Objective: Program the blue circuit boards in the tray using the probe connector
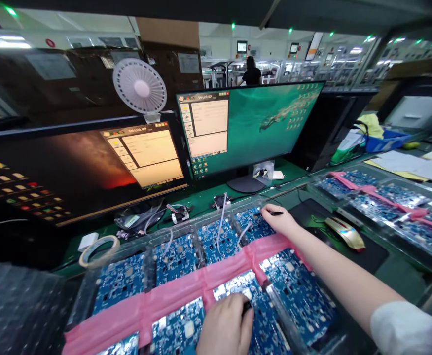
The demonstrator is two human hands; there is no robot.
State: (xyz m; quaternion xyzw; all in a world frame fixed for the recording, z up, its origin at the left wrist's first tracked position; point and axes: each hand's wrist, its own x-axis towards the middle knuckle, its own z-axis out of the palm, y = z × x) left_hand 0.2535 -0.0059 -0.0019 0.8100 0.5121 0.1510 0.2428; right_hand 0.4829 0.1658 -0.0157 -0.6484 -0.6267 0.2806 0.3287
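Observation:
Blue circuit boards (175, 259) lie in two rows in a clear plastic tray (83, 301), with pink strips (175, 296) running between them. My right hand (277, 222) is at the far right board of the back row, fingers closed on a thin black pen-like tool (277, 213). Its tip end is hidden by the fingers. Low in the view, my left hand (225, 325) rests over a front-row board (234, 285), its fingers curled. Something small and black shows by its thumb and forefinger, too hidden to name. Thin white cables (221, 227) lie across the back-row boards.
Two monitors (253, 133) stand behind the tray, a white fan (140, 86) above the left one. A tape roll (99, 250) lies at left. A gold mouse (345, 234) and a second board tray (386, 202) are on the right. A person (252, 74) stands far back.

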